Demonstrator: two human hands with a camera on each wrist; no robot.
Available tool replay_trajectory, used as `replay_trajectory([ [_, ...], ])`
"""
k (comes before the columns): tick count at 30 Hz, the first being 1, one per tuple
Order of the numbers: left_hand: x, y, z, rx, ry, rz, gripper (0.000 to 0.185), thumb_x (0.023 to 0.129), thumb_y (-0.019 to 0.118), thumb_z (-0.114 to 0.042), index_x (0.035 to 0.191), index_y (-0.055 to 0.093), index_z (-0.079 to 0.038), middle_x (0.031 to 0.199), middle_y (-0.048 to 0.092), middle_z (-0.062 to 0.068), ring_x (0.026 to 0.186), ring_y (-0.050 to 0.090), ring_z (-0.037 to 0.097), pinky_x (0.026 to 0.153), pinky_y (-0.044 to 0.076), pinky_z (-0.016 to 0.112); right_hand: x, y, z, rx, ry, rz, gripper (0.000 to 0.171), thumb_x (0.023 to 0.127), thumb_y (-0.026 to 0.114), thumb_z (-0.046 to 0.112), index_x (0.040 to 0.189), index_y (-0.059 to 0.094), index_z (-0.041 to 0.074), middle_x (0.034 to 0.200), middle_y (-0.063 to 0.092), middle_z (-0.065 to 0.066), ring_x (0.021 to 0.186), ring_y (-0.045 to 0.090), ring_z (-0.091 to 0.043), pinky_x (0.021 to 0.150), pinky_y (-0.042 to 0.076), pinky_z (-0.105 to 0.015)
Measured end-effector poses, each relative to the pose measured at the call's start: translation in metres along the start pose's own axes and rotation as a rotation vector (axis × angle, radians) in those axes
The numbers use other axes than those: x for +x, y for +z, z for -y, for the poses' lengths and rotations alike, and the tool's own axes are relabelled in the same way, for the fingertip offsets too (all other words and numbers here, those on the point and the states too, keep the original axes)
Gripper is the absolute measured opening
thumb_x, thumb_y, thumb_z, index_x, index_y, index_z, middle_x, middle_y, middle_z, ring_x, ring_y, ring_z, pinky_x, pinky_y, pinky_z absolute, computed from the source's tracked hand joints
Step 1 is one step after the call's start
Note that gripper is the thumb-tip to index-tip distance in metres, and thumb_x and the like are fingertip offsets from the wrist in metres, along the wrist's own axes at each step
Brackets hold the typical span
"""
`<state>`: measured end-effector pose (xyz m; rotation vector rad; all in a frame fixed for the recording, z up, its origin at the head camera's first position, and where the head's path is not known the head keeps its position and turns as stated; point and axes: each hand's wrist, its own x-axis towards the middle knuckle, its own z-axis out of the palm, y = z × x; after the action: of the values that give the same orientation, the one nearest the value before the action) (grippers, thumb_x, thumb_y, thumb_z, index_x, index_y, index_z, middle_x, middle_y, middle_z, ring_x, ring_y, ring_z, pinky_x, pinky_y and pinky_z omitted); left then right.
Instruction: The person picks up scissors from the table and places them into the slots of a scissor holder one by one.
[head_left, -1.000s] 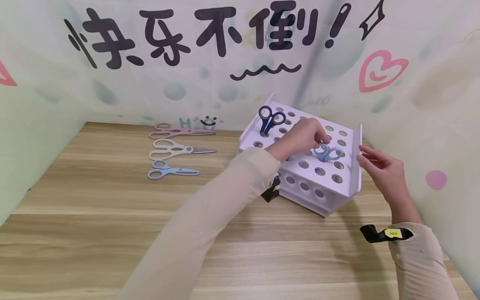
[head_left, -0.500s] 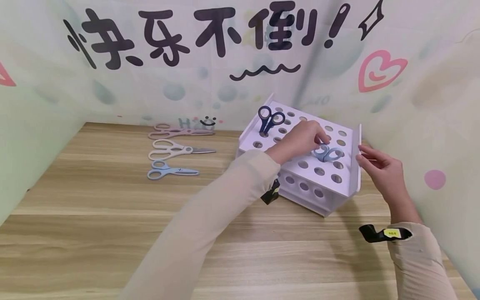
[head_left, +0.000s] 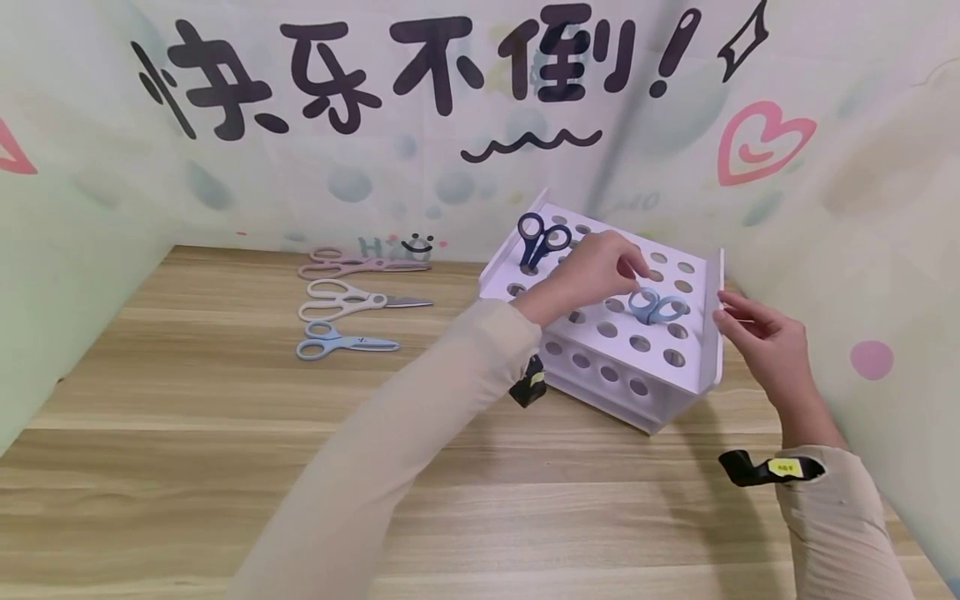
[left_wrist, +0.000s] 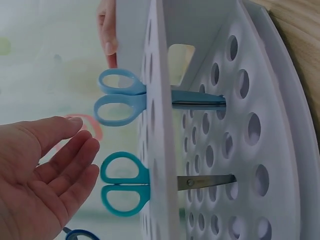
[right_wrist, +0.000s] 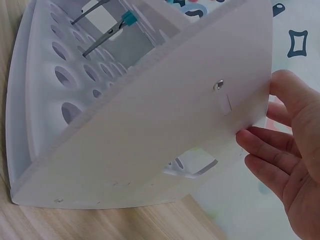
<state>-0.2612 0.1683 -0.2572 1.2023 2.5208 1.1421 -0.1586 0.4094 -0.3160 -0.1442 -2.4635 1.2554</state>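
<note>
A white rack (head_left: 696,350) with rows of holes stands on the wooden table. Light blue scissors (head_left: 656,307) stand blade-down in one hole, dark blue scissors (head_left: 542,237) in a far hole. My left hand (head_left: 626,268) hovers just left of the light blue handles and holds nothing. In the left wrist view its fingers (left_wrist: 75,145) are relaxed beside the light blue scissors (left_wrist: 117,96) and teal scissors (left_wrist: 122,184), both through the rack (left_wrist: 280,150). My right hand (head_left: 723,312) touches the rack's right side panel (right_wrist: 150,140) with straight fingers (right_wrist: 255,145).
Three more pairs lie on the table to the left: pink scissors (head_left: 360,264), cream scissors (head_left: 352,300) and pale blue scissors (head_left: 337,342). Printed backdrop walls close in the table at the back and on both sides. Bare wood stretches in front of the rack.
My left hand has let go of the light blue scissors' handles and drawn back up and to the left. The scissors stay in their hole. The right hand has not moved.
</note>
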Motion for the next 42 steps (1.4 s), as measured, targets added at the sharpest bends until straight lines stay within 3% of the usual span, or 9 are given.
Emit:
replay_trajectory([
  [9, -0.018, -0.022, 0.006, -0.111, 0.005, -0.053, 0.019, 0.084, 0.064, -0.007, 0.102, 0.070, -0.009, 0.097, 0.065, 0.001, 0.085, 0.058, 0.007, 0.071, 0.043, 0.011, 0.001, 0.000, -0.002, -0.001, -0.001, -0.011, 0.040, 0.087, 0.063, 0.016, 0.125, 0.056, 0.005, 0.092, 0.058, 0.025, 0.079, 0.058, 0.007, 0.067, 0.044, -0.006],
  [21, -0.056, -0.043, 0.015, -0.254, 0.043, -0.085, 0.017, 0.083, 0.067, -0.006, 0.099, 0.070, -0.006, 0.091, 0.065, 0.001, 0.080, 0.059, 0.009, 0.072, 0.047, 0.017, 0.000, -0.001, -0.002, 0.025, 0.001, 0.005, 0.040, 0.088, 0.062, 0.016, 0.126, 0.056, 0.008, 0.095, 0.057, 0.023, 0.081, 0.057, 0.007, 0.068, 0.044, -0.005],
  [27, -0.077, -0.056, 0.022, -0.265, -0.019, -0.087, 0.018, 0.083, 0.067, -0.007, 0.101, 0.070, -0.008, 0.091, 0.065, -0.001, 0.081, 0.057, 0.009, 0.073, 0.047, 0.018, -0.001, 0.001, -0.003, -0.002, 0.002, -0.012, 0.041, 0.088, 0.062, 0.016, 0.126, 0.055, 0.005, 0.094, 0.057, 0.025, 0.080, 0.057, 0.008, 0.067, 0.044, -0.006],
  [36, -0.110, -0.078, 0.054, -0.252, -0.094, -0.143, 0.020, 0.081, 0.068, -0.006, 0.101, 0.069, -0.004, 0.097, 0.064, 0.007, 0.084, 0.058, 0.015, 0.076, 0.048, 0.023, -0.001, 0.000, -0.005, 0.081, 0.003, 0.005, 0.038, 0.087, 0.062, 0.014, 0.125, 0.058, 0.013, 0.095, 0.058, 0.022, 0.080, 0.058, 0.006, 0.066, 0.044, -0.006],
  [42, -0.133, -0.093, 0.080, -0.272, -0.129, -0.197, 0.023, 0.082, 0.068, -0.006, 0.104, 0.067, 0.000, 0.096, 0.066, 0.012, 0.082, 0.061, 0.017, 0.072, 0.050, 0.026, -0.001, 0.002, -0.003, 0.092, 0.002, -0.007, 0.039, 0.087, 0.062, 0.013, 0.125, 0.058, 0.012, 0.096, 0.059, 0.021, 0.080, 0.059, 0.006, 0.067, 0.044, -0.006],
])
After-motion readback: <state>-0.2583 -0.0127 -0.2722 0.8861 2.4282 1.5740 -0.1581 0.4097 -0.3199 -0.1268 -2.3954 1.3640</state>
